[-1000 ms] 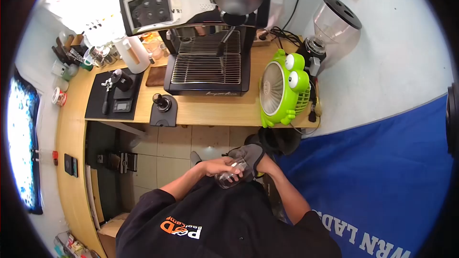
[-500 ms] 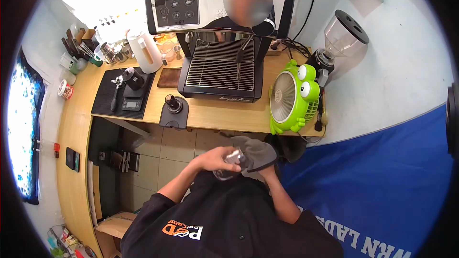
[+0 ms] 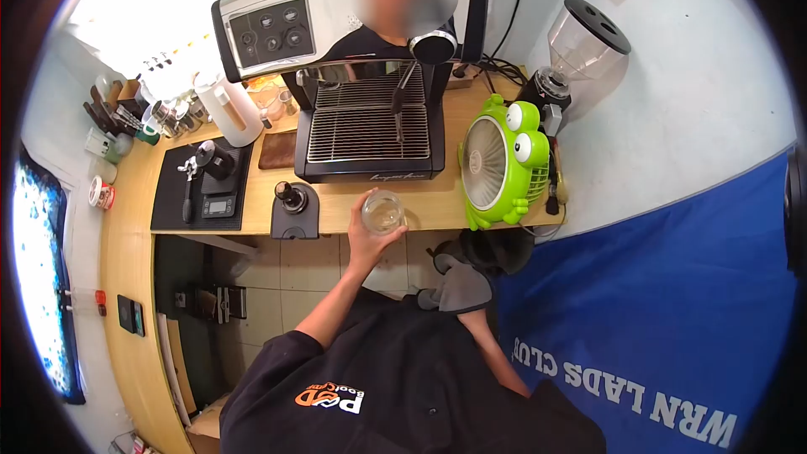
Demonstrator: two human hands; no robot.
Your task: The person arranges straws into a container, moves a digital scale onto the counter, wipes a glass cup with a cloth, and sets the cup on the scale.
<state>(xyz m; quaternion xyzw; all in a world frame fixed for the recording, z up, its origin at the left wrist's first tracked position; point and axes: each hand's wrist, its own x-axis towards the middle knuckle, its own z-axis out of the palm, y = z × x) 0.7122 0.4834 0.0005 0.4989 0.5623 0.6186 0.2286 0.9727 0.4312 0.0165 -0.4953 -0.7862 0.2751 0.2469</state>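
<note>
A clear drinking glass [image 3: 383, 217] is in my left hand [image 3: 363, 240], with the fingers and thumb wrapped round its side. It is held over the front edge of the counter, before the espresso machine [image 3: 370, 130], and I look down into its mouth. Lower and to the right, a grey cloth [image 3: 461, 287] drapes over my right hand [image 3: 472, 318] and hides its fingers. A tamper [image 3: 292, 197] stands on a dark tamping stand to the left of the glass.
The wooden counter [image 3: 353, 217] carries a green frog-shaped fan [image 3: 525, 151] and a coffee grinder [image 3: 555, 88] on the right. To the left are a black mat [image 3: 168, 202] with a scale [image 3: 218, 207] and portafilter [image 3: 188, 193], and a white pitcher [image 3: 231, 109]. A blue banner [image 3: 639, 303] hangs at right.
My left hand has moved the glass up and forward, away from the cloth to the counter's edge. My right hand with the cloth has dropped slightly down and right. The view has shifted a little.
</note>
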